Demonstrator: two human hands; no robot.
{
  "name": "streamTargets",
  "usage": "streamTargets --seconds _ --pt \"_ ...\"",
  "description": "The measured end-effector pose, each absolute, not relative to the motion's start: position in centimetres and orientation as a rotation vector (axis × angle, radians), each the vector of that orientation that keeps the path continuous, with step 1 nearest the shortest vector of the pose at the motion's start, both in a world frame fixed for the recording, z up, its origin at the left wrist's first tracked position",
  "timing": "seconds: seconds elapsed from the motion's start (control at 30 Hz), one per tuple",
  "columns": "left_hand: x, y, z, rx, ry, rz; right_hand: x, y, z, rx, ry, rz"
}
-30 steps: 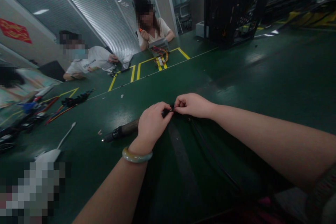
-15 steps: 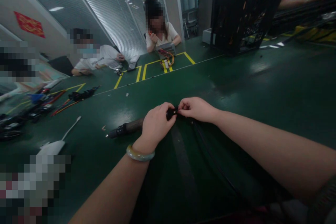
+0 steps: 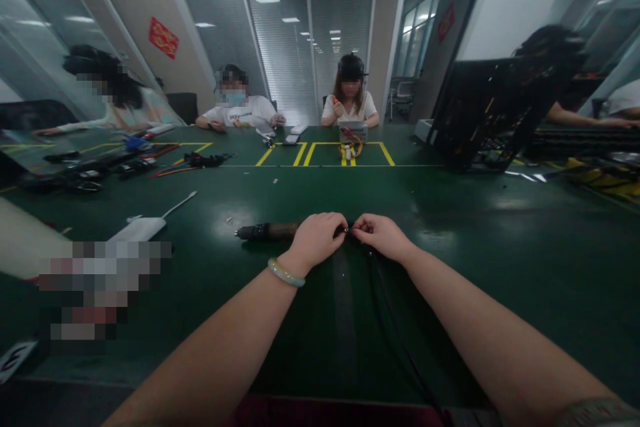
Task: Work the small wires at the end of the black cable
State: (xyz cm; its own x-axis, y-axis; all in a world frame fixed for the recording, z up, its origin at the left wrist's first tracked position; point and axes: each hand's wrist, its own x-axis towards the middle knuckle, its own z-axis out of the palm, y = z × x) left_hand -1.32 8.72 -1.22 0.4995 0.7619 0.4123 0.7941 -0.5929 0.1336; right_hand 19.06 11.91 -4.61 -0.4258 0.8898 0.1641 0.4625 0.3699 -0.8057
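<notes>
A dark electric screwdriver (image 3: 277, 231) lies level over the green table, its bit end pointing left. My left hand (image 3: 317, 238) is wrapped round its rear part, with a bangle on the wrist. Close to that rear end, my right hand (image 3: 377, 235) is closed in a pinch; what its fingertips hold is too small and dark to make out. Just below the right hand, a black cable (image 3: 400, 330) with a bright metal tip runs down to the table's near edge.
A white power strip or adapter (image 3: 137, 229) with a cord lies at left. Dark cables and tools (image 3: 90, 163) are heaped farther back. A black computer case (image 3: 473, 113) stands at right. Several people sit around the table; one is behind a grey power supply (image 3: 353, 130).
The head view has levelled and swung, so the scene sits differently in the frame. Both hands stay together at the screwdriver's rear end.
</notes>
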Motion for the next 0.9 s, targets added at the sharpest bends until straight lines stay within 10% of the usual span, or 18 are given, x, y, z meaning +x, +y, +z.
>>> streamTargets --seconds 0.9 --pt "-1.5 7.9 -0.8 -2.603 -1.417 -0.723 18.7 11.3 -3.6 -1.215 -2.036 0.918"
